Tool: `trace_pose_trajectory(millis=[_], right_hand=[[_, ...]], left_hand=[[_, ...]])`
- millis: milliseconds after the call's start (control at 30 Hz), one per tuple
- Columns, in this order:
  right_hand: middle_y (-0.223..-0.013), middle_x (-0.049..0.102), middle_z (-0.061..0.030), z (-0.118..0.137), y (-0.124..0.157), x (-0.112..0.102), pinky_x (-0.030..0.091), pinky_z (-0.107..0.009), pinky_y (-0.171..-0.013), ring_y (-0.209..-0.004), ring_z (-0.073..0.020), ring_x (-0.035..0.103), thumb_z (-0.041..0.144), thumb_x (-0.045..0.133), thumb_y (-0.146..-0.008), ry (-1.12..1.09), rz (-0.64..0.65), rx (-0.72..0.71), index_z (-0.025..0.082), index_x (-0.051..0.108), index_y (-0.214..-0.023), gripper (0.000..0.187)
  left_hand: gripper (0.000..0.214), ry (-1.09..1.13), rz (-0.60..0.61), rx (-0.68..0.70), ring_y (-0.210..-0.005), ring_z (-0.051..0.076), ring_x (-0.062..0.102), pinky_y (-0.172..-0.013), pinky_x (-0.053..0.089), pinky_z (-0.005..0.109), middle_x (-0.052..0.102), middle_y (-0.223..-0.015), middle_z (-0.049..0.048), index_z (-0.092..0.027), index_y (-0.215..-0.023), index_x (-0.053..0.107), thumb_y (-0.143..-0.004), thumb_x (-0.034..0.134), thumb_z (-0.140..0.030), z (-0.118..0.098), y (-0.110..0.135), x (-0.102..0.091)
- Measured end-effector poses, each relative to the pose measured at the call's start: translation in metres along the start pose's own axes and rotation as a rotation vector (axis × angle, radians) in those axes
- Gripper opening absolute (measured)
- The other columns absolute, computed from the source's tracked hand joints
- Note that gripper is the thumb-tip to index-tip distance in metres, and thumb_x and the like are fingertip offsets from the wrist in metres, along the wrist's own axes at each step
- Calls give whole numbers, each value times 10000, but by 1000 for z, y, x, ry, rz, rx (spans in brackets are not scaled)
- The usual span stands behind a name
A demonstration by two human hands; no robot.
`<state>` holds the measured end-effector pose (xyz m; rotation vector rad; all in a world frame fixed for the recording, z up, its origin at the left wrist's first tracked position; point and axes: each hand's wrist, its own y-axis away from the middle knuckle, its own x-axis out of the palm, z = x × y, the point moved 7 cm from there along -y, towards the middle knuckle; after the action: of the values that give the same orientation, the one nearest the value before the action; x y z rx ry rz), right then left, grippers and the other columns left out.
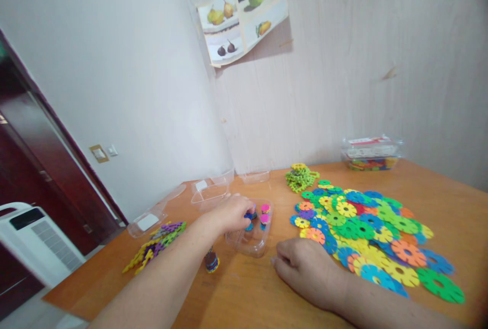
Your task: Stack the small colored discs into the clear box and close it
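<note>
My left hand (233, 213) reaches over a clear plastic tray (249, 251), its fingers pinched around a small stack of blue round pieces (249, 221). The fingertips partly hide that stack. Beside it in the tray stand small stacks with pink tops (265, 209). My right hand (301, 265) rests on the table just right of the tray, its fingers curled in with nothing visible in them. Under my left forearm, partly covered, sits a short stack of dark round pieces (212, 262) with a yellow bottom.
A wide pile of colourful notched discs (366, 230) spreads to the right of my right hand. Green lattice pieces (301, 179) are heaped behind. Purple, yellow and green pieces (158, 242) lie left. Clear containers (209, 194) and a lidded box (371, 153) stand along the wall.
</note>
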<state>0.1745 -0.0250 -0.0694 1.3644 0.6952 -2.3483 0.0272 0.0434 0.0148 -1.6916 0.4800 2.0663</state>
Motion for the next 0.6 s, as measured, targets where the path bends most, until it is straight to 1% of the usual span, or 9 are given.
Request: trace_pose_trajectory(millis=[167, 333, 500, 600], right_hand=[[-684, 664, -16, 1, 1, -2, 261, -262, -572, -630, -136, 555, 351, 462, -894, 0, -14, 7, 212, 572, -663, 291], [-684, 664, -12, 2, 2, -3, 259, -263, -562, -617, -133, 553, 347, 466, -892, 15, -22, 2, 213, 574, -669, 282], [-694, 670, -16, 4, 2, -4, 261, -264, -563, -626, -134, 559, 345, 459, -894, 10, -23, -3, 211, 580, -670, 287], [-699, 671, -19, 3, 2, -3, 265, -262, -567, -633, -136, 563, 351, 456, -894, 5, -9, 3, 210, 588, -675, 292]], left_hand=[[119, -103, 59, 4, -808, 214, 580, -702, 389, 309, 678, -788, 38, -239, -773, 685, -693, 599, -224, -8, -4, 8], [84, -148, 53, 1, -795, 224, 566, -679, 377, 314, 656, -734, 48, -234, -724, 678, -696, 600, -248, -6, -4, 8], [153, -142, 51, 6, -771, 230, 581, -658, 366, 322, 680, -735, 41, -262, -757, 718, -700, 582, -220, -6, -4, 9], [244, -87, 81, 42, -801, 223, 603, -691, 374, 331, 719, -810, 13, -315, -831, 746, -704, 580, -189, -11, -3, 11]])
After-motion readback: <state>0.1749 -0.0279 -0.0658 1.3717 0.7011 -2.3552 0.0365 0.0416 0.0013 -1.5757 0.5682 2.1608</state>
